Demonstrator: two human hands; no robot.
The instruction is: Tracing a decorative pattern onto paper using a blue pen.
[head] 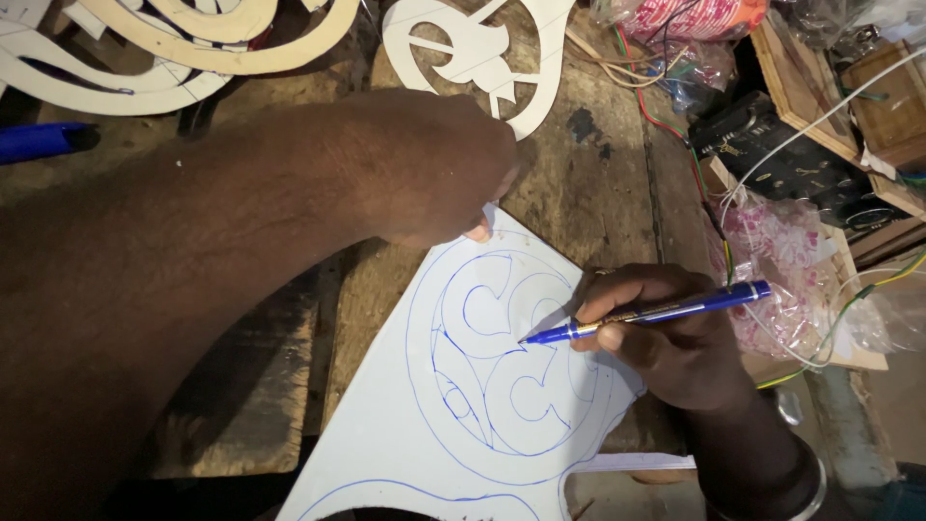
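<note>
Blue object: a blue cylindrical thing (39, 140) lies at the far left edge of the frame on the desk (598, 183); I cannot tell what it is.
Cut-out shapes: pale curved pieces (164, 58) lie along the upper left, and a round stencil (473, 53) with open scrollwork sits at top centre.
Left hand: the left hand (434, 169) crosses from the left, clenched and knuckles up, its fingertips pressing the upper corner of the white sheet (386, 425) to keep it flat.
White sheet: it lies at lower centre, bearing a blue drawn circle design (502, 357) of curls inside a ring.
Right hand: the right hand (666, 333), right of centre, grasps a blue pen (646, 314), tip touching the line work inside the ring.
Clutter: wires (694, 154), a dark box (781, 159) and plastic bags (786, 260) crowd the right side.
Step in hand: judging by the pen tip, inking the inner curls of the design.
Next move calls for: a steady pinned sheet and a slow, even stroke along the curve, I judge.
</note>
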